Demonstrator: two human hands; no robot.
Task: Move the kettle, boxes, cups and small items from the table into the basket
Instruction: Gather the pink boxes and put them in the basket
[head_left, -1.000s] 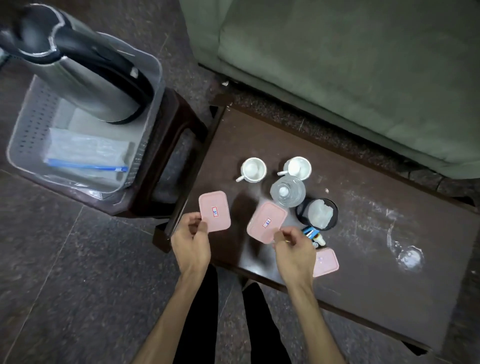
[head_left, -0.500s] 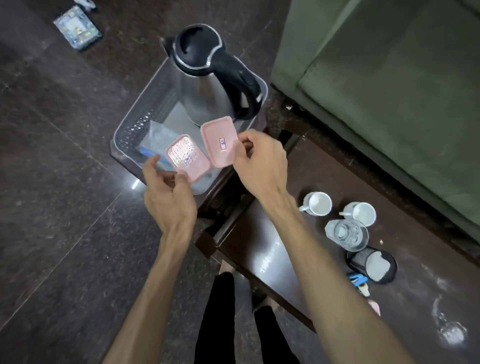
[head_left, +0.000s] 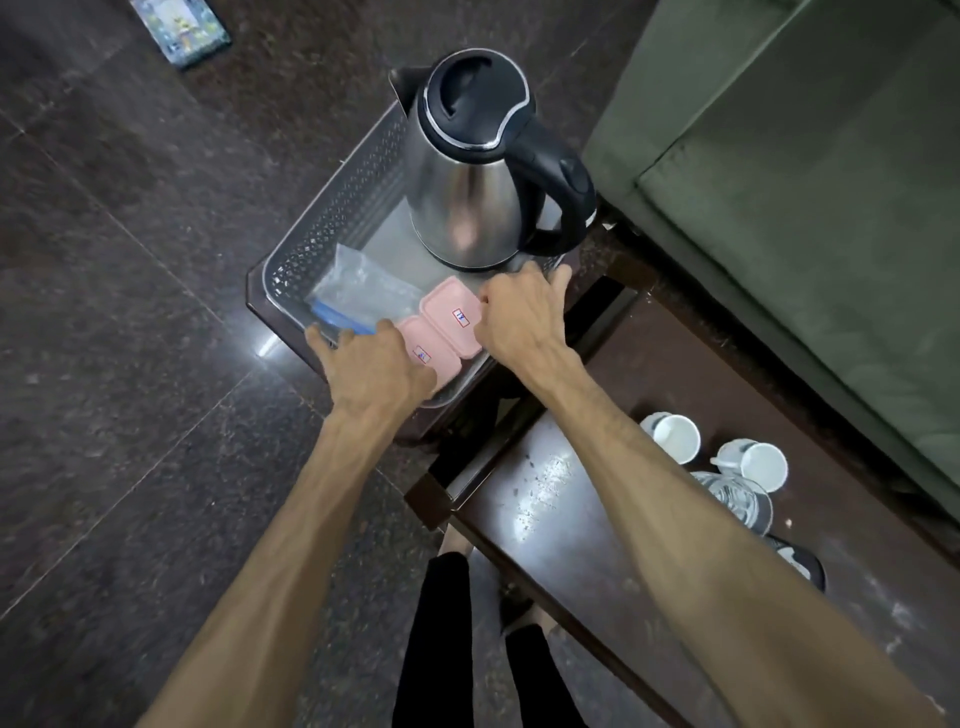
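The translucent grey basket (head_left: 332, 218) stands on a dark stool, and the steel kettle (head_left: 467, 171) with its black lid and handle is upright in its far end. Two pink lidded boxes lie side by side in the near end: the farther box (head_left: 453, 318) and the nearer box (head_left: 423, 349). My left hand (head_left: 371, 364) is spread over the nearer box's corner and the basket rim, fingers apart. My right hand (head_left: 519, 317) has its fingers on the farther box's right edge. Two white cups (head_left: 672, 436) (head_left: 758, 462) remain on the dark table (head_left: 545, 519).
A clear zip bag (head_left: 358, 291) with a blue strip lies in the basket. A glass jar (head_left: 737, 499) and a black mesh holder (head_left: 795, 561) stand beside the cups. A green sofa (head_left: 805, 182) borders the table on the right. A flat patterned object (head_left: 179, 31) lies on the floor.
Both hands lifted a pink box from the table, swung left to the basket and lowered them in. The boxes now lie on the basket floor and my left fingers have spread.
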